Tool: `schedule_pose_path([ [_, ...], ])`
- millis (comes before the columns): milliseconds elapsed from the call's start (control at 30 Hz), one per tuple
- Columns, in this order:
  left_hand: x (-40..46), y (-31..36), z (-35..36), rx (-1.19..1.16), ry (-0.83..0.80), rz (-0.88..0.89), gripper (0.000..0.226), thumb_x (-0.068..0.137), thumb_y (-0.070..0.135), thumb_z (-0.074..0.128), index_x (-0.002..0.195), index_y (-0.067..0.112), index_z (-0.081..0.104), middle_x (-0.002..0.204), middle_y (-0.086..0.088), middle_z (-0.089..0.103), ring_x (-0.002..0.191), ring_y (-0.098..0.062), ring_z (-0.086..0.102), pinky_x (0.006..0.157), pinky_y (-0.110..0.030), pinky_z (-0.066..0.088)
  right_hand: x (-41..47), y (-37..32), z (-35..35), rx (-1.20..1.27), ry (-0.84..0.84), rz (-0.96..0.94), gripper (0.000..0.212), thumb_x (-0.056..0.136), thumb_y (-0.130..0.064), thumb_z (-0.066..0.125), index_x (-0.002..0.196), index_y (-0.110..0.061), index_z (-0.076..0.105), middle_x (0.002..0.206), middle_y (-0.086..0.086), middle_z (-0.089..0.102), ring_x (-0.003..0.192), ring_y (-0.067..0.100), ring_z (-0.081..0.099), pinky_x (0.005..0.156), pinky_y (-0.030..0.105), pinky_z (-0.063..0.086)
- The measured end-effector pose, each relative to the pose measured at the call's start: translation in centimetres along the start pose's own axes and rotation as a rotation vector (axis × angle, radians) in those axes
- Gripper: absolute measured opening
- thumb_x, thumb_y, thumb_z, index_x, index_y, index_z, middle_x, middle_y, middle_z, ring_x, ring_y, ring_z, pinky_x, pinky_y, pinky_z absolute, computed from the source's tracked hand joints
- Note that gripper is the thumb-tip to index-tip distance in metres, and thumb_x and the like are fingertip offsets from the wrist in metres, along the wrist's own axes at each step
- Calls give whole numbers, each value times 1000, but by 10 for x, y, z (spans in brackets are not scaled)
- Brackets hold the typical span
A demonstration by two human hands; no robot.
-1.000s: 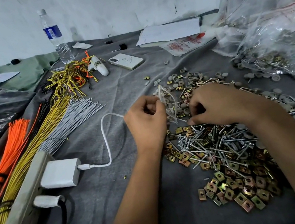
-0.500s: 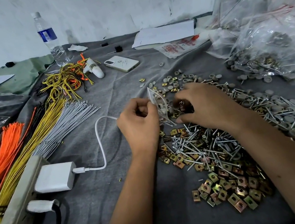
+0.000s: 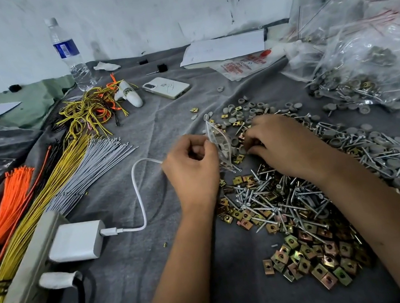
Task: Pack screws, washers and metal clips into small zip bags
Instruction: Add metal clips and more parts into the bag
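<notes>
A grey cloth [image 3: 147, 281] covers the surface, and across its right half spreads the big heap of hardware: silver screws [image 3: 276, 199] in the middle, brass-coloured square metal clips [image 3: 317, 261] nearest, and grey round washers [image 3: 245, 111] at the far edge. At far right sits a pile of clear plastic bags [image 3: 373, 51], some already holding hardware. Along the left lie bundles of orange, yellow and grey cable ties [image 3: 41, 195], with a power strip [image 3: 17, 290] and white charger [image 3: 77, 242] near them. Farther back stand a water bottle [image 3: 71, 56], a phone [image 3: 166, 87] and some papers [image 3: 223, 48]. The right hand [image 3: 283, 147] lies on the heap with its fingers curled down into the pieces; whether its grip has closed on anything cannot be told. The left hand [image 3: 191, 166] pinches the small zip bag [image 3: 220, 145], held upright just left of the right hand above the heap's left edge, with washers and a screw visible inside.
</notes>
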State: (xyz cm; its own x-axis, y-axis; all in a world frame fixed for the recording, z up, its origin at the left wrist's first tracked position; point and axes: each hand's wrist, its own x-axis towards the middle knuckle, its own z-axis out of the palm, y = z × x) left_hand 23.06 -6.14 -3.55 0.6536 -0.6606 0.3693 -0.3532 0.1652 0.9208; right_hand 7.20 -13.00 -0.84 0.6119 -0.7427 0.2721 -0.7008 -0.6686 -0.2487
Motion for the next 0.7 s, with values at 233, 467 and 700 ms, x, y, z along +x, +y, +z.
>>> schedule_pose_path([
  [233,0,-1,1,61,-71,88,15,83,2,69,76,16,73,60,4,60,55,-7,53,54,-26,46,3,-7,-10,343,352,-152,8,92,-15,74,100,-13,74,97,-4,66,90,8,60,81,21,48],
  [467,-2,-1,2,28,-124,125,15,84,0,69,79,13,75,59,8,62,54,-7,56,54,-28,50,3,-10,3,107,171,-225,16,87,-12,75,102,-14,79,94,-1,52,95,10,45,79,34,46],
  [700,-1,-1,2,-22,-20,36,13,84,4,68,79,14,75,58,7,59,52,-5,50,52,-22,40,4,-5,-4,302,383,-134,15,90,-15,75,105,-16,77,98,-2,68,92,13,62,81,31,52],
])
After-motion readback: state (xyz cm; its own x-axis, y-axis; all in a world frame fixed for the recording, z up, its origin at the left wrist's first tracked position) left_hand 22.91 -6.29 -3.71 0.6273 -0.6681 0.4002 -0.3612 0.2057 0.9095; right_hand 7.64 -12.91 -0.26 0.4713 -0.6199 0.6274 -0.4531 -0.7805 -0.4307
